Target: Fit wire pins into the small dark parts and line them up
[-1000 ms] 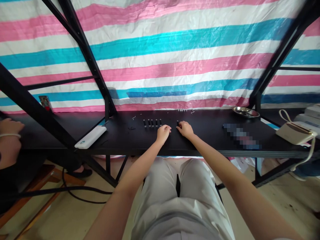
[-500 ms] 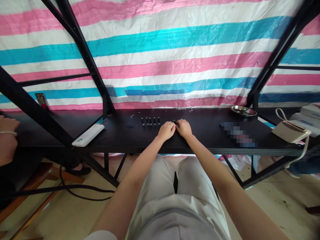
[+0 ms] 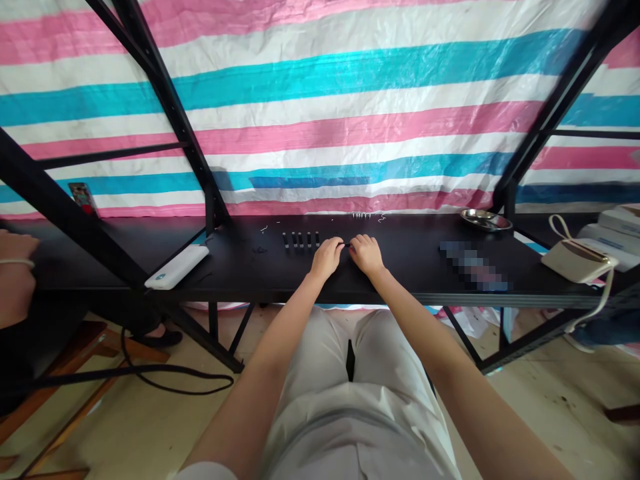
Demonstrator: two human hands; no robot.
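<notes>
My left hand [image 3: 327,256] and my right hand [image 3: 367,253] rest close together on the black table [image 3: 410,270], fingers curled. Between their fingertips sits a small dark piece [image 3: 347,245], pinched from both sides; it is too small to name. Just left of my left hand, several small black upright pieces [image 3: 300,240] stand in a row. A short row of tiny metal pins [image 3: 363,215] lies at the table's back edge.
A white power bank [image 3: 177,266] lies at the left, a metal dish [image 3: 485,219] at the back right, a white device with a cord [image 3: 580,261] at the far right. Black frame posts rise at both sides. Another person's hand [image 3: 15,277] is at the left edge.
My hands have come together: the left hand slid right toward the right hand, and both now pinch the small dark piece that the right hand alone touched before.
</notes>
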